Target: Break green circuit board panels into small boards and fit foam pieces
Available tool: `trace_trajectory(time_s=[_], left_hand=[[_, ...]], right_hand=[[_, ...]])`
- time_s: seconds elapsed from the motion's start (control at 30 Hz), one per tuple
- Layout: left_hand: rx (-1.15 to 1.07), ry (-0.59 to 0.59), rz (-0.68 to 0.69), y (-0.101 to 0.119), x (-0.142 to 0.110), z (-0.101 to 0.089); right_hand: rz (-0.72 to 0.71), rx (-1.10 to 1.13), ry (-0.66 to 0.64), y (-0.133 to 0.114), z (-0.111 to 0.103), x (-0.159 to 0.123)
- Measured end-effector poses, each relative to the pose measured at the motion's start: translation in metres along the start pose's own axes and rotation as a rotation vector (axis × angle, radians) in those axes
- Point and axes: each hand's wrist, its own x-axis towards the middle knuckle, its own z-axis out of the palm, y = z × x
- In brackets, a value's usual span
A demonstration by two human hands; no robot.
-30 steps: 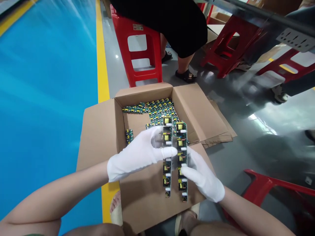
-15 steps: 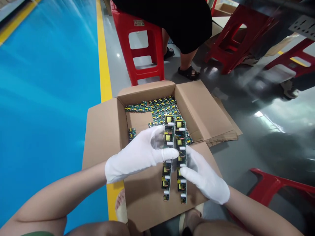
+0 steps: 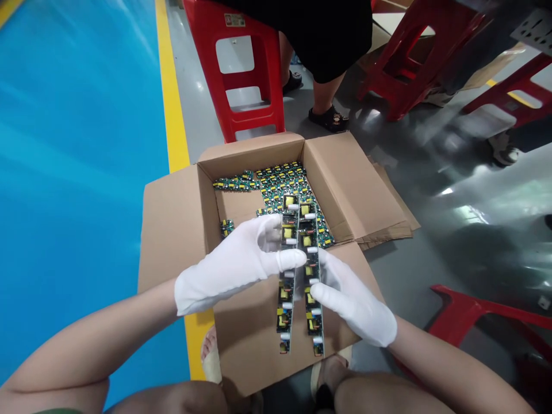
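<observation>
My left hand (image 3: 241,261), in a white glove, is closed on a long circuit board strip (image 3: 284,296) held upright on edge, its thumb across the face. Yellow transformers and white cylindrical parts line the strip. My right hand (image 3: 356,299), also gloved, grips a second, similar circuit board strip (image 3: 313,328) just to the right. The two strips nearly meet at the top and spread apart toward the bottom. Below them stands an open cardboard box (image 3: 250,152), with many more circuit boards (image 3: 280,184) laid inside at the back and right. Fingers behind the strips are partly hidden.
A red stool (image 3: 254,72) with a seated person in black stands behind the box. Flattened cardboard (image 3: 388,230) lies under the right flap. Another red stool (image 3: 487,319) is at lower right. Blue floor (image 3: 81,144) with a yellow line (image 3: 170,115) runs along the left.
The upper ends of the two strips have come closer together, and the left strip now leans. Both hands keep their grip. The whole view has shifted slightly.
</observation>
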Motion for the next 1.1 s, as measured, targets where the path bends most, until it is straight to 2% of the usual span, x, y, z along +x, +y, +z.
trace_trajectory(time_s=[0.3, 0.57, 0.73, 0.83, 1.1], left_hand=[[0.072, 0.08, -0.054, -0.005, 0.005, -0.006], [-0.05, 0.172, -0.076, -0.007, 0.002, -0.005], [-0.282, 0.137, -0.13, -0.002, 0.003, 0.0], [-0.35, 0.129, -0.156, -0.002, 0.005, 0.0], [-0.394, 0.11, -0.247, -0.003, 0.011, -0.001]], right_hand=[[0.06, 0.127, -0.005, 0.004, -0.001, 0.001], [0.114, 0.203, -0.017, 0.01, -0.001, 0.002], [0.104, 0.276, 0.056, 0.018, 0.002, 0.007], [0.152, 0.39, 0.098, 0.018, 0.003, 0.009], [0.257, 0.63, 0.035, 0.013, 0.002, 0.013]])
